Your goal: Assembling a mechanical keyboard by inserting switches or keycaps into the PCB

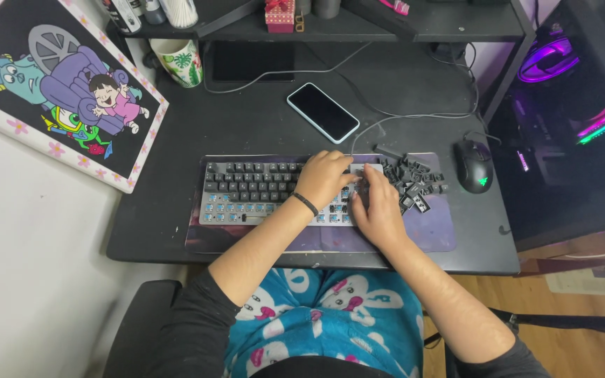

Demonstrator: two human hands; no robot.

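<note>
The keyboard (260, 190) runs 9 to 3 o'clock. Both hands rest curled on its right end; grasp cannot be determined. Right hand (379, 210) lies nearer the loose keycaps (414, 182), at 2 o'clock; left hand (325, 178) adjoins.

Both hands rest on a keyboard (260, 192) lying on a purple mat (428, 234) on a black desk (260, 119). The left hand (325, 178) covers the middle keys, a black band (306, 204) on its wrist; the right hand (378, 206) sits at the keyboard's right end, fingers curled down. Many front and right-side switches are bare. A pile of loose keycaps (414, 178) lies just right of it, a mouse (474, 166) beyond. A phone (323, 112) lies face up behind, a painted canvas (54, 84) leans at far left
</note>
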